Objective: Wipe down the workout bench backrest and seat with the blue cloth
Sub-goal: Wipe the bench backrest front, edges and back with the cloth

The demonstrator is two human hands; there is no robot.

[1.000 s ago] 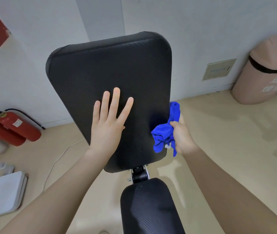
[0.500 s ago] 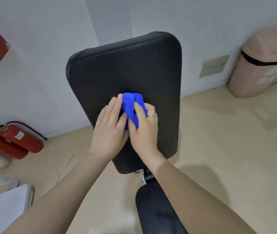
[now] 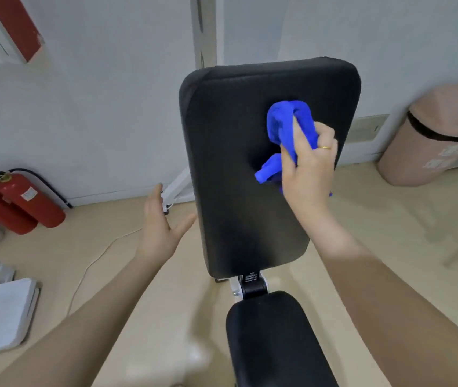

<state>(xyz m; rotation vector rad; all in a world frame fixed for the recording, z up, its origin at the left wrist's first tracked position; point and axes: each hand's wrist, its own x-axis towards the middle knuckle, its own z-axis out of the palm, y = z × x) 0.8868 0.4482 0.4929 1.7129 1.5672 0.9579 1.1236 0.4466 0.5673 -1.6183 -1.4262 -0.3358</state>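
Blue cloth (image 3: 289, 127) sits bunched against the upper right part of the black backrest (image 3: 236, 191), gripped by the curled fingers of the right hand (image 3: 308, 166), while the left hand (image 3: 161, 227) hovers just left of the pad, fingers spread and holding nothing, above the seat (image 3: 272, 342).

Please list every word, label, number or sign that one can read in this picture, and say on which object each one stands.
No text can be read.
White label on the red fire extinguisher: print too blurred.
White marks on the bench's black hinge bracket: too small.
Pale patches on the pinkish waste bin: blurred.
Beige wall plate: dark mark, unreadable.
Black padded backrest and blue cloth: no text.
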